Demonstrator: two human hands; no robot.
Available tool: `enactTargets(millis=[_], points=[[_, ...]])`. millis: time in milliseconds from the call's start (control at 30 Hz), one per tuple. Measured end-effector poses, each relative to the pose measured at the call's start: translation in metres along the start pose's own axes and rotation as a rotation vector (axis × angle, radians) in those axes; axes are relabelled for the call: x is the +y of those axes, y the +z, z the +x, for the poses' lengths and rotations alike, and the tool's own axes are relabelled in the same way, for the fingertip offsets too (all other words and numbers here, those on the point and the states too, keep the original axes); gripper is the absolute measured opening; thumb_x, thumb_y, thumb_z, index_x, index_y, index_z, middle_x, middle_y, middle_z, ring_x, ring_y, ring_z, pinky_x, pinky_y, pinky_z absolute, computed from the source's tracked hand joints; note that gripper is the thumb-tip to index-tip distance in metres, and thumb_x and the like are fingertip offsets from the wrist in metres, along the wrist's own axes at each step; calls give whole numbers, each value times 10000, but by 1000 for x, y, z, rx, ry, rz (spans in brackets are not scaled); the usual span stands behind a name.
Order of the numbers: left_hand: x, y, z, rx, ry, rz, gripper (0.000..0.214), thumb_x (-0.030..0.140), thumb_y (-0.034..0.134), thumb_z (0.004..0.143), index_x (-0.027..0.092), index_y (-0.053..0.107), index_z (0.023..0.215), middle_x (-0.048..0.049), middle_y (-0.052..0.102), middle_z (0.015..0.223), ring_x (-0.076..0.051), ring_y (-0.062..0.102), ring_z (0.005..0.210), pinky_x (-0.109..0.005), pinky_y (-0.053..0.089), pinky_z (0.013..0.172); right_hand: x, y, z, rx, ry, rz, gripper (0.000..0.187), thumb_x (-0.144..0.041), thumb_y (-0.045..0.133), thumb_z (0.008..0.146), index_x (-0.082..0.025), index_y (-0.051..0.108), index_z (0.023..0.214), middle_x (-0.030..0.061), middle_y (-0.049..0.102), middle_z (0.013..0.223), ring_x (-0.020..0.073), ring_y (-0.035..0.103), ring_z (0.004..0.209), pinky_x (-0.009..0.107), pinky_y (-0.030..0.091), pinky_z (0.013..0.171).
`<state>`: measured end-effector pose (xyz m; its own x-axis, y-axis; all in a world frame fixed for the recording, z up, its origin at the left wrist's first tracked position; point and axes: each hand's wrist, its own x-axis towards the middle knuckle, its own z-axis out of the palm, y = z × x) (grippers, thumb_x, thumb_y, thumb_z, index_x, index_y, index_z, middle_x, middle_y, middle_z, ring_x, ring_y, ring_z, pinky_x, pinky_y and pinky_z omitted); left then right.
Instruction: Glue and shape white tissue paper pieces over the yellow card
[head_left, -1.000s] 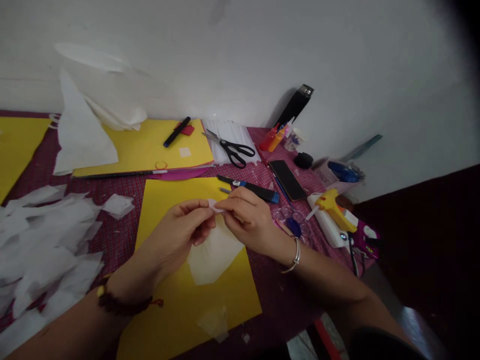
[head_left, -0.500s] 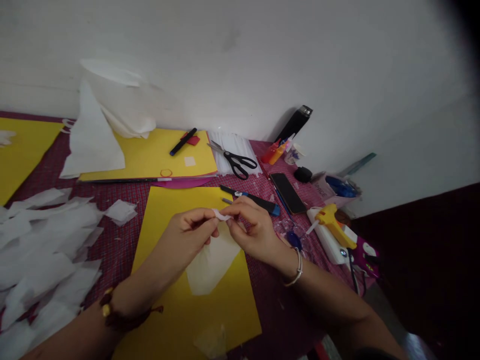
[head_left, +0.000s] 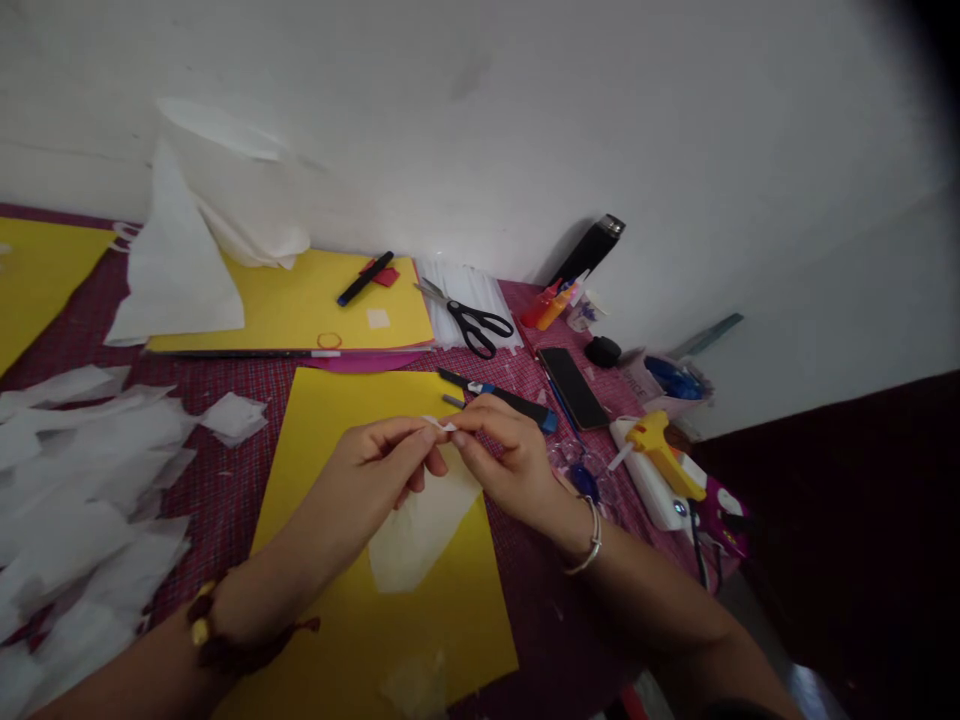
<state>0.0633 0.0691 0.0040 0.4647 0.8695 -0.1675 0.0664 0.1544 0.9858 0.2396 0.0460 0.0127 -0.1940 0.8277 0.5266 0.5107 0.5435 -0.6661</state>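
Note:
A small piece of white tissue paper (head_left: 441, 426) is pinched between my two hands. My left hand (head_left: 394, 458) grips its left end between thumb and fingers, covering much of it. On the other side, my right hand (head_left: 506, 450) closes thumb and forefinger at its right end. Both hands are above a yellow sheet (head_left: 315, 600), on which a larger pale paper piece (head_left: 409, 545) lies partly hidden below them. Beyond my right hand rests a blue and black box cutter (head_left: 525, 405).
Many white paper squares (head_left: 90, 480) are heaped at left. Black-handled scissors (head_left: 472, 320) lie at the back, near a phone (head_left: 574, 385). A yellow glue gun (head_left: 664, 455) rests on a white power strip (head_left: 641, 475) at right. A black flask (head_left: 592, 250) leans against the wall.
My fingertips have drawn over the paper piece, so less of it shows. The whole view has shifted slightly; the things on the table look otherwise unchanged.

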Motion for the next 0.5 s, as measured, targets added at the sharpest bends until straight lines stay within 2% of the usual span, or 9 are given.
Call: enactTargets(millis=[167,267,500], points=[[0,0,0,0,-13,-16,336,453,542,878,182,663,721,-12,607,661,-111,457,534,-233,326,461,-1,0,1,25,13,2,112,-123,605,869,-213,671,874,4,634,754,130,594,732,274,476,650],[1,1,0,8,-23,-39,269,411,571,854,181,683,771,-12,621,679,-105,456,532,-226,323,458,0,0,1,48,39,39,107,-113,624,851,-213,653,827,-15,619,723,116,577,697,258,460,629],[5,7,0,28,-94,-242,172,333,677,766,178,701,836,6,614,637,-81,437,490,-203,311,436,2,1,1,39,50,169,181,-81,576,871,-234,666,840,-17,658,776,113,587,743,271,460,684]])
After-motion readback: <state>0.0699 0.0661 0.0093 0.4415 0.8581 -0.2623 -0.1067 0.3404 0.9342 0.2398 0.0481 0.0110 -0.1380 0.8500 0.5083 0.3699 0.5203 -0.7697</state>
